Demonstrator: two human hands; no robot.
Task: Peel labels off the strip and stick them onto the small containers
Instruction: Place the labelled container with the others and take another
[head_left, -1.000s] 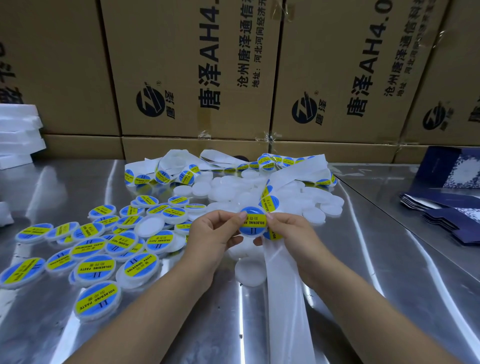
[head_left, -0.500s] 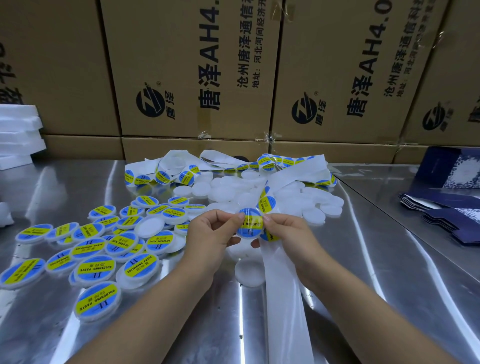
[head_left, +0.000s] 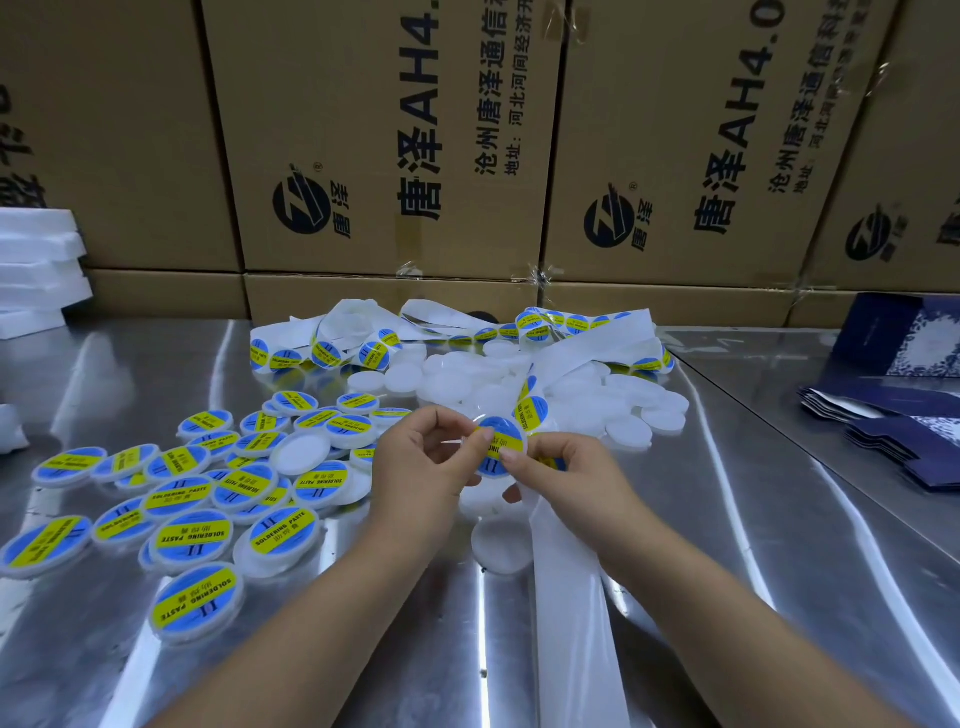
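Note:
Above the middle of the metal table, my left hand (head_left: 423, 457) holds a small round white container (head_left: 500, 451) whose face carries a blue and yellow label. My right hand (head_left: 563, 470) pinches that container's right edge with thumb and forefinger, and also holds the white label strip (head_left: 566, 597), which hangs down toward me. Another label (head_left: 532, 413) sits on the strip just above my fingers. Several labelled containers (head_left: 192, 530) lie in a heap to the left. Plain white containers (head_left: 597, 410) are piled behind my hands.
Loose coils of label strip (head_left: 374, 343) lie at the back of the steel table (head_left: 363, 649). Cardboard boxes (head_left: 395, 140) wall off the far side. White foam sheets (head_left: 36, 270) are stacked far left. Dark blue folded cartons (head_left: 904, 415) lie at the right.
The labelled container between my fingers has turned slightly and shifted a little left and up. The strip stays in my right hand.

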